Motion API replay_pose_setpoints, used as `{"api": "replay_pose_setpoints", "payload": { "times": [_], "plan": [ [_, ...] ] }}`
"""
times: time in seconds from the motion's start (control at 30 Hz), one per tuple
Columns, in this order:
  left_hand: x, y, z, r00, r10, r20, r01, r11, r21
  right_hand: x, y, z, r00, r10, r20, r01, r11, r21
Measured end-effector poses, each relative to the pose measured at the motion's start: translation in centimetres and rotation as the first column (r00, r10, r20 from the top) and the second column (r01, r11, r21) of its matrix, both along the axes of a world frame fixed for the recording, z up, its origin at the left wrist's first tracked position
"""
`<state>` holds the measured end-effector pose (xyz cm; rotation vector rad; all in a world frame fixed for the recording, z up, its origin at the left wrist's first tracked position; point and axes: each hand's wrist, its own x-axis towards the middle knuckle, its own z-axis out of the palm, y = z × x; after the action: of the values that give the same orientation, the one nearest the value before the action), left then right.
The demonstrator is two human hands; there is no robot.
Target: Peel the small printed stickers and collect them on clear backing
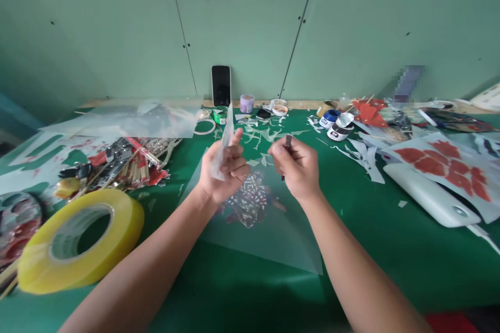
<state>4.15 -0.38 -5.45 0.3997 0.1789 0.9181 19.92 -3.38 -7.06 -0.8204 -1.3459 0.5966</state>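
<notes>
My left hand (226, 169) is closed around a strip of translucent film (225, 138) that stands up out of the fingers. My right hand (297, 166) is closed in a pinch on a small dark tool (288, 141); I cannot make out what kind. Both hands hover above a clear plastic sheet (269, 239) lying on the green table (375, 255). A patterned paper cut-out (250, 203) lies on that sheet, just below the hands.
A big yellow tape roll (78, 242) sits near left. Behind it lie chopsticks and tools (125, 164). A phone (221, 86) leans on the wall. Paint jars (336, 124), white scraps (265, 135) and red-painted sheets (445, 164) fill the back and right.
</notes>
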Motion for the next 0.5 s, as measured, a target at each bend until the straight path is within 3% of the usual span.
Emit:
{"api": "replay_pose_setpoints", "payload": {
  "times": [0.1, 0.27, 0.4, 0.5],
  "plan": [
    [0.0, -0.5, -0.8, 0.989, -0.095, 0.110, 0.108, 0.987, -0.116, -0.9, -0.6, 0.1, 0.974, -0.110, 0.198, 0.098, 0.993, 0.070],
    [0.7, -1.0, -2.2, 0.969, -0.208, 0.132, 0.230, 0.957, -0.175, -1.7, -1.0, 0.1, 0.936, -0.122, 0.329, 0.074, 0.985, 0.156],
    [0.9, -1.1, -2.1, 0.987, -0.160, 0.036, 0.163, 0.972, -0.170, -1.7, -1.1, 0.1, 0.935, -0.125, 0.331, 0.072, 0.983, 0.168],
    [1.5, -1.1, -1.4, 0.984, -0.060, -0.169, 0.035, 0.989, -0.146, -1.6, -1.1, 0.1, 0.944, -0.107, 0.313, 0.072, 0.990, 0.121]
  ]
}}
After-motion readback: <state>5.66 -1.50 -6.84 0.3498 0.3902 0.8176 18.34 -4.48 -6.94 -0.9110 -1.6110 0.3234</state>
